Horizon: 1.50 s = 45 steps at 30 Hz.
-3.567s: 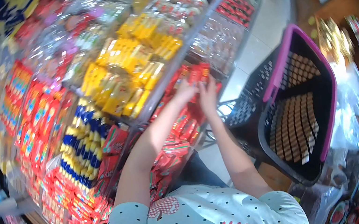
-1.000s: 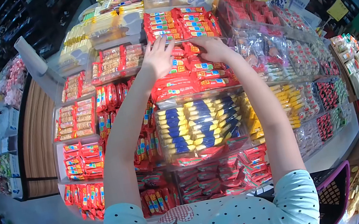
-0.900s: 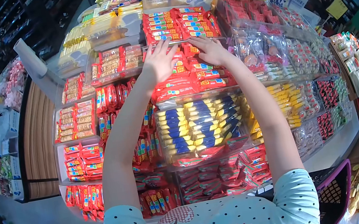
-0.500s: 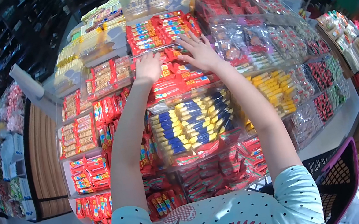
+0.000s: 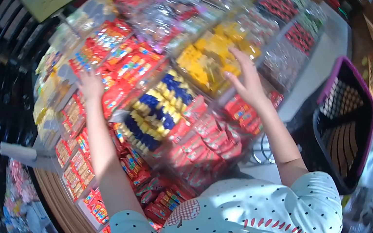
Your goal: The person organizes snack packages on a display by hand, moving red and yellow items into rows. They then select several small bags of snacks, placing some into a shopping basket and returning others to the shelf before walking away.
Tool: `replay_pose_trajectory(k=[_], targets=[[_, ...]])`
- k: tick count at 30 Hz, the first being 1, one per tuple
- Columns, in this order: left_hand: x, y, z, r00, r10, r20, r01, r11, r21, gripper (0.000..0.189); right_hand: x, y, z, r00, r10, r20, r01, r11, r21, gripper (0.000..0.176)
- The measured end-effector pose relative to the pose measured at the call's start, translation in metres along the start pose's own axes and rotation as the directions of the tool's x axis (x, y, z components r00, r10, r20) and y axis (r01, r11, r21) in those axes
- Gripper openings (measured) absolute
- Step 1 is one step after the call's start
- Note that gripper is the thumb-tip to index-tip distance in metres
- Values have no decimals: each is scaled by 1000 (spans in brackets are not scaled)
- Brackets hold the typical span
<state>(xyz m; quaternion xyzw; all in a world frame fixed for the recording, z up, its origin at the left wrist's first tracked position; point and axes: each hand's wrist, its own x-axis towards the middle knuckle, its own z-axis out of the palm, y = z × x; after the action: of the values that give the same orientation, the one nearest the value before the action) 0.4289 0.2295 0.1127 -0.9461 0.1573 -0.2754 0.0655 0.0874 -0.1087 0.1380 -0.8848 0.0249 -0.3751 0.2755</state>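
Fingers (image 5: pixel 241 57) of the right hand (image 5: pixel 253 86) parted wide, nothing seen between them — near yellow packets (image 5: pixel 203 67). Left hand (image 5: pixel 91 89) beside red packets (image 5: pixel 138 61); blurred, grip cannot be told. Bin walls (image 5: pixel 215 98) presumably keep kinds sorted.

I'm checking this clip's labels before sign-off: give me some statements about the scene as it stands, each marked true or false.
1. The left hand is at the red packets. True.
2. The right hand is inside the basket. False: it is by the yellow packets, outside the basket.
3. Blue-and-yellow packets lie between the hands. True.
4. The right hand is clenched in a fist. False: its thumb and fingers are spread.
5. The basket's rim is green. False: it is purple.
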Motion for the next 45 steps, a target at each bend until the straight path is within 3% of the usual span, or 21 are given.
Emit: replay_pose_trajectory(k=[3,4,5,7,10,12,13,14,16,17,19,23,26,28,32,36,38,40,45], targets=[[1,19,-26,986,-1,-169,-27,986,-165,44,-53,23,-39,985,162,-62,-165,985,-50,53],[-1,33,-43,945,46,-323,-144,948,-284,34,-70,30,-45,969,232,-84,-235,972,-26,47],[-6,51,-60,947,70,-314,-166,942,-293,34,-87,37,-51,962,258,-90,-262,964,-36,47],[-23,99,-99,870,81,-486,-355,787,-505,24,-121,51,-59,909,414,-48,-415,910,-3,39],[-69,183,-148,782,181,-596,-594,505,-626,16,-168,71,-59,902,426,-73,-432,890,-146,28],[-104,237,-159,715,278,-641,-698,326,-637,16,-191,77,-58,885,464,-45,-462,859,-221,26],[-124,262,-167,720,344,-603,-686,222,-693,18,-202,81,-56,880,474,-13,-459,846,-272,29],[-141,287,-165,711,441,-547,-672,200,-712,21,-214,86,-53,890,456,5,-435,851,-294,30],[-169,332,-151,667,687,-290,-561,206,-802,22,-230,91,-48,885,461,66,-412,841,-351,31],[-181,352,-140,660,693,-290,-558,193,-807,22,-234,92,-45,882,464,76,-412,841,-352,31],[-202,386,-114,497,847,188,-436,431,-790,31,-239,94,-42,885,442,145,-343,831,-439,28],[-229,430,-50,493,824,280,-511,535,-673,39,-234,106,-34,934,261,245,-134,889,-439,21],[-239,446,-21,559,753,349,-548,650,-526,53,-234,121,-22,908,260,327,-89,885,-457,22],[-248,453,-4,565,737,371,-534,669,-517,58,-232,126,-18,791,350,502,-139,902,-409,27],[-247,451,-10,600,674,431,-472,733,-490,71,-227,133,-11,718,384,581,-133,894,-427,31],[-240,447,-17,609,629,483,-337,757,-560,67,-229,137,-4,735,356,577,-100,899,-427,41],[-236,447,-11,548,656,519,-351,743,-570,61,-228,139,-4,741,328,586,-53,898,-436,45],[-238,445,-9,563,661,497,-379,740,-555,58,-226,140,-4,711,313,630,-6,898,-440,59],[-236,442,-9,595,671,442,-427,730,-533,51,-226,147,4,706,289,646,0,913,-409,65]])
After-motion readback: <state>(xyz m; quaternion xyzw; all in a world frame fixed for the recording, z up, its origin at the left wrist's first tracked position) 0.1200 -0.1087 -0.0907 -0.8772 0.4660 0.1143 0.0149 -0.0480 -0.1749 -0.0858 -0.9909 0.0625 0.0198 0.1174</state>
